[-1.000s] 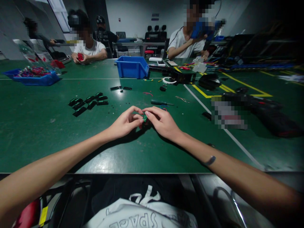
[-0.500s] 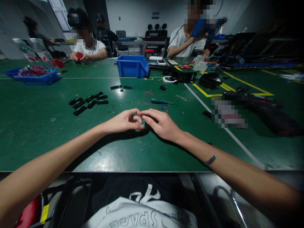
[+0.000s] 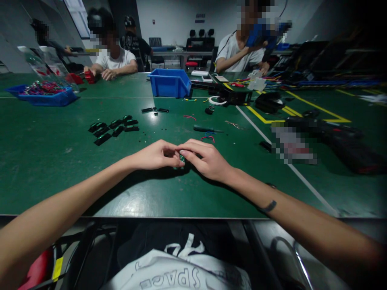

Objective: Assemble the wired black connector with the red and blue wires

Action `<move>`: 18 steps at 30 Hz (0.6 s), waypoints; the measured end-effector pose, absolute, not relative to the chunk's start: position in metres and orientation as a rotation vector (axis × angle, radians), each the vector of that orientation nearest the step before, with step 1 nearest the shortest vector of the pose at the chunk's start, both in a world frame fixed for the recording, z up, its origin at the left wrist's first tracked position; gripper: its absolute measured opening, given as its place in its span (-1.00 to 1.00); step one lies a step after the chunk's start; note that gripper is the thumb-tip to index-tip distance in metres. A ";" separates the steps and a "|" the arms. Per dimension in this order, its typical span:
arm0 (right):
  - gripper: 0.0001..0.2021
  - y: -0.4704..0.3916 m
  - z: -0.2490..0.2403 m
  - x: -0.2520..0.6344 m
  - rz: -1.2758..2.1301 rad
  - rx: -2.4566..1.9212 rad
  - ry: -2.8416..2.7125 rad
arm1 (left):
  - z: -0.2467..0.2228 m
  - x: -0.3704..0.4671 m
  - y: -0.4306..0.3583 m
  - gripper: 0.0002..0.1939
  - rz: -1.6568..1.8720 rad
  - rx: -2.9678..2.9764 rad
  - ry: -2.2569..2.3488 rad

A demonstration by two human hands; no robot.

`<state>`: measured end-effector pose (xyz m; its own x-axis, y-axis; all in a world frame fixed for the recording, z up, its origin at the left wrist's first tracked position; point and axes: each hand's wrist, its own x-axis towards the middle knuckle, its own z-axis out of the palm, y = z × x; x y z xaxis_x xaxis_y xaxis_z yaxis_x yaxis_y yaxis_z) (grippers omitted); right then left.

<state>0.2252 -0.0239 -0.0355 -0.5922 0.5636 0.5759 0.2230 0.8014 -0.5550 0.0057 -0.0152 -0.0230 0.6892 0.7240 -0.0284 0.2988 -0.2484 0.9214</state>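
A small green circuit board point(image 3: 182, 158) sits between the fingertips of both hands, just above the green table. My left hand point(image 3: 160, 154) pinches it from the left, and my right hand point(image 3: 204, 158) closes on it from the right, with the fingertips of the two hands touching. The fingers cover much of the board. Beyond my hands lie a dark green screwdriver point(image 3: 205, 129) and a bent red wire point(image 3: 208, 139). To the left is a group of black pieces with green boards point(image 3: 116, 128).
A blue bin point(image 3: 171, 84) stands at the centre back. At the left, a blue tray point(image 3: 54, 99) holds colourful wires beside plastic bottles. A black tool point(image 3: 341, 141) lies at the right. People sit across the table point(image 3: 136, 197).
The board has tilted slightly between my fingertips, while both hands stay in nearly the same place. Across the table, a person's hands have come apart, and the red object has moved left.
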 end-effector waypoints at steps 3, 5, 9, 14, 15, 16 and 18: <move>-0.75 -0.024 -0.035 0.225 0.584 -0.577 -2.180 | -0.024 0.005 -0.015 -0.73 0.513 1.817 0.811; -0.75 -0.023 -0.035 0.225 0.609 -0.581 -2.174 | -0.024 0.005 -0.014 -0.73 0.511 1.800 0.811; -0.74 -0.023 -0.035 0.225 0.615 -0.579 -2.175 | -0.022 0.006 -0.014 -0.73 0.510 1.761 0.817; -0.74 -0.022 -0.036 0.225 0.609 -0.570 -2.170 | -0.023 0.007 -0.015 -0.73 0.525 1.732 0.835; -0.74 -0.021 -0.036 0.224 0.610 -0.575 -2.164 | -0.023 0.007 -0.015 -0.73 0.534 1.731 0.835; -0.74 -0.021 -0.037 0.224 0.611 -0.578 -2.158 | -0.023 0.008 -0.014 -0.73 0.543 1.728 0.833; -0.74 -0.021 -0.038 0.223 0.615 -0.579 -2.145 | -0.024 0.008 -0.014 -0.73 0.554 1.721 0.830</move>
